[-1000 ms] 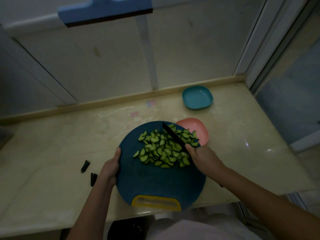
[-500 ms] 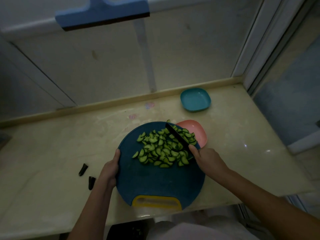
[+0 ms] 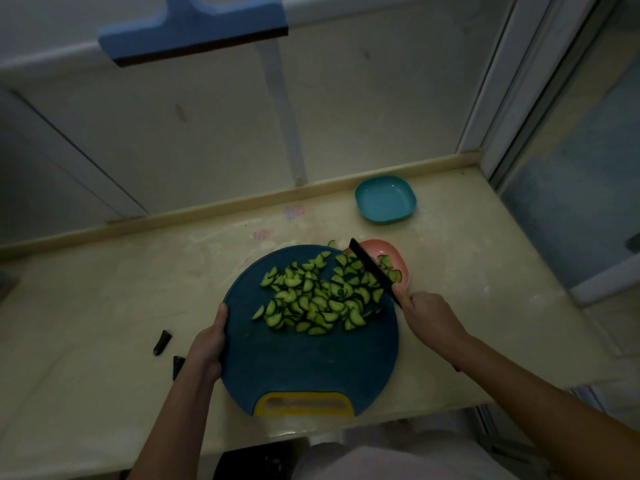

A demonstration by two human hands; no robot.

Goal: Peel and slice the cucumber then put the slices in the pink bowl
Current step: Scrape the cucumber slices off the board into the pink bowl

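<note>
Blue cutting board (image 3: 311, 368) overlaps the pink bowl (image 3: 389, 249). Left hand (image 3: 207, 344) curls round its left edge. Right hand (image 3: 429, 313) grips the black knife (image 3: 372, 268), whose blade has swung bowl-ward over the last second, pushing a few pieces over the bowl. Transfer barely begun, I'd say. Most cucumber slices (image 3: 311, 299), half-moons with dark skin edges, are heaped on the board.

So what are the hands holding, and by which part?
The left hand grips the board by its left edge. The right hand holds the knife by its handle, blade across the slices.
</note>
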